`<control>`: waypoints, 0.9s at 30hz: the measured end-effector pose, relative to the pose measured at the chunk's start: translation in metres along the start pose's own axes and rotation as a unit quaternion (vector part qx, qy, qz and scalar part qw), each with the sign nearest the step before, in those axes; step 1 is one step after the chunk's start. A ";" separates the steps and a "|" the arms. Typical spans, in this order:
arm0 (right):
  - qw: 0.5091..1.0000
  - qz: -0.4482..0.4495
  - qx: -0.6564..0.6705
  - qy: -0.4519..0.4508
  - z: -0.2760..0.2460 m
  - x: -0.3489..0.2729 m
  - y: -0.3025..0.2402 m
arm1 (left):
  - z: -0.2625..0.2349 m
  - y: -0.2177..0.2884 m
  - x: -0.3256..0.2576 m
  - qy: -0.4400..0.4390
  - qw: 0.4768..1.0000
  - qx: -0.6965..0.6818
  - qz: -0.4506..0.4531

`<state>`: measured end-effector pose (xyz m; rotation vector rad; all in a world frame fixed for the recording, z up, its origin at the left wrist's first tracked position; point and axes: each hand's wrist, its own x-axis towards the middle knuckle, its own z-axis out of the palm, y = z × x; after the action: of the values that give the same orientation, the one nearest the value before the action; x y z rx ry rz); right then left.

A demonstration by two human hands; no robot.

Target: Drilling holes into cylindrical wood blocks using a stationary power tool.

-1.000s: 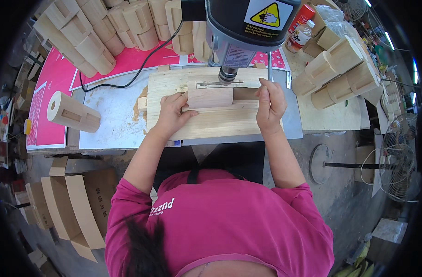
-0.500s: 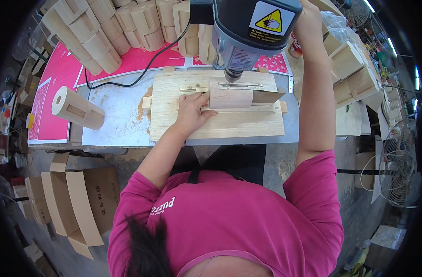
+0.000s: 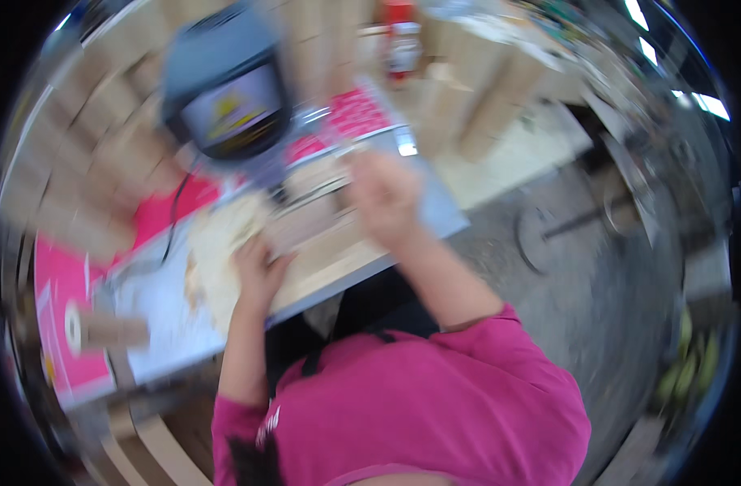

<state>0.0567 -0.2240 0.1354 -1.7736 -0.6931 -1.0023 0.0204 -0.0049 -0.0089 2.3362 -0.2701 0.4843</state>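
A pale wooden cylinder (image 3: 305, 224) lies on its side on a wooden board jig (image 3: 326, 257) beneath the drill press head (image 3: 224, 93). My left hand (image 3: 258, 271) is at the block's left end, fingers behind it and thumb in front, gripping it. Close to the jig's right end is my right hand (image 3: 385, 194), its fingers curled but smeared by motion. Whether anything is in that hand cannot be made out. The drill chuck sits just behind the cylinder, largely blurred.
Another wooden cylinder (image 3: 107, 330) lies at the table's left. Stacked wooden pieces (image 3: 70, 186) line the back left, with more at the back right (image 3: 500, 89). A red and white can (image 3: 401, 44) stands behind. A black cable (image 3: 176, 215) crosses the pink covering.
My right hand has come down from beside the drill press head to the jig's right end. My left hand stays by the cylinder. The whole view has turned and blurred.
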 end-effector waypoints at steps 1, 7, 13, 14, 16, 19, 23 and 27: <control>0.999 -0.030 0.022 0.038 0.010 -0.011 0.011 | 0.000 0.000 0.001 0.021 0.999 -0.004 0.025; 0.997 -0.061 0.024 0.045 0.016 -0.045 0.043 | -0.001 0.043 0.010 -0.007 0.990 -0.143 -0.009; 0.994 -0.097 0.053 0.027 0.002 -0.024 0.028 | -0.009 0.038 0.006 -0.083 0.975 -0.189 -0.083; 0.992 -0.119 0.032 0.037 -0.001 -0.010 0.021 | -0.011 0.036 0.005 -0.087 0.976 -0.182 -0.082; 0.992 -0.116 -0.008 0.051 0.000 0.026 0.004 | -0.014 0.033 0.001 -0.089 0.977 -0.174 -0.085; 0.997 -0.020 -0.015 0.073 0.017 0.089 -0.006 | -0.013 0.032 -0.001 -0.078 0.981 -0.146 -0.101; 0.996 0.047 -0.068 0.036 0.039 0.138 0.021 | -0.011 0.037 0.004 -0.083 0.981 -0.161 -0.073; 0.995 0.095 -0.006 -0.029 0.037 0.126 0.018 | -0.012 0.032 -0.002 -0.061 0.967 -0.226 -0.105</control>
<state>0.1465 -0.1944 0.2287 -1.8474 -0.5424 -0.8313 0.0049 -0.0199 0.0180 1.9204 -0.1651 0.1525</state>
